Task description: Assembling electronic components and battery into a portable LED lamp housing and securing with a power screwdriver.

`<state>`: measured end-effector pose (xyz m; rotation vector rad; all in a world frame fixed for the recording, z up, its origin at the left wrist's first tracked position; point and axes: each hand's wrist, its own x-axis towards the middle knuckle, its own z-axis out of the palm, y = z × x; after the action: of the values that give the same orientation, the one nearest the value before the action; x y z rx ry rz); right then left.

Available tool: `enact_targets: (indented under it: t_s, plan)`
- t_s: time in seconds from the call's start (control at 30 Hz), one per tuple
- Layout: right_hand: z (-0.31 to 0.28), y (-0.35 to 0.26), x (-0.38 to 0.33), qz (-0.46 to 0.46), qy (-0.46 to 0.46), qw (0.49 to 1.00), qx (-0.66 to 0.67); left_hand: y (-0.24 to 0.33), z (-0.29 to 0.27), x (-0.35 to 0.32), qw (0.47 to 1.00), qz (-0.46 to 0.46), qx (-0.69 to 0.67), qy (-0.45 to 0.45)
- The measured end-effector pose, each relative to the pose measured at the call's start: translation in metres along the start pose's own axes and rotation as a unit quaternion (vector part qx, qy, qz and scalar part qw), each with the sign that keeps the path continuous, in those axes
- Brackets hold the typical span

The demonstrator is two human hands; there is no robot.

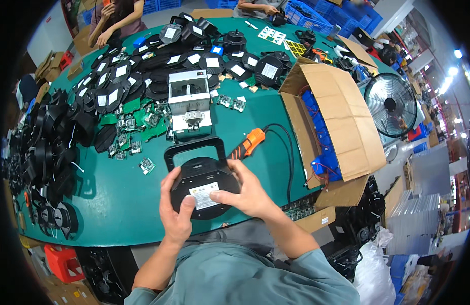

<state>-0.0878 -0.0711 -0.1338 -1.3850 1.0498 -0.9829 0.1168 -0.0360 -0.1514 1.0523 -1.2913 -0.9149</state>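
Both hands hold a black round housing [186, 187] with a loop carry handle and a white label facing up, near the table's front edge. My left hand [175, 212] wraps the left side, its thumb beside the label. My right hand [251, 192] grips the right side, with the thumb pressing on the label. Just beyond the right hand lies an orange and black power screwdriver [249, 143], its black cable looping to the right. A silver screw-feeder-like machine [189, 104] stands behind the housing.
Green circuit boards [143, 122] lie left of the machine. Labelled black round parts [113, 96] pile up behind, and black housings [52, 132] crowd the left edge. An open cardboard box [342, 112] of blue battery packs [326, 152] and a fan [391, 104] stand right. Two people work across the table.
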Motion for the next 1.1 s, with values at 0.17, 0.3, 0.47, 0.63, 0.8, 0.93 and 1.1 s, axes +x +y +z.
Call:
enact_targets:
  t_s: [0.17,0.3,0.47,0.63,0.8,0.93,1.1]
  plan:
    - [-0.054,-0.041,0.039,-0.021,0.032,0.976,-0.216,-0.020,-0.011,0.014,0.997,0.023,0.043,-0.053]
    - [-0.135,-0.074,0.159,-0.122,0.130,0.894,-0.411,-0.060,-0.043,0.023,0.995,0.031,0.081,0.053]
    - [-0.243,-0.083,0.345,-0.109,0.228,0.678,-0.690,-0.113,-0.088,0.007,0.951,-0.074,0.245,0.175]
    - [-0.312,-0.033,0.469,-0.004,0.216,0.572,-0.791,-0.133,-0.094,-0.002,0.933,-0.099,0.321,0.132]
    - [-0.359,0.037,0.533,0.022,0.211,0.532,-0.820,-0.130,-0.091,0.011,0.930,-0.098,0.339,0.100]
    - [-0.386,0.089,0.554,-0.094,0.241,0.494,-0.830,-0.127,-0.092,0.015,0.927,-0.102,0.349,0.097]
    - [-0.405,0.094,0.580,0.109,0.168,0.575,-0.793,-0.124,-0.096,0.015,0.927,-0.097,0.350,0.089]
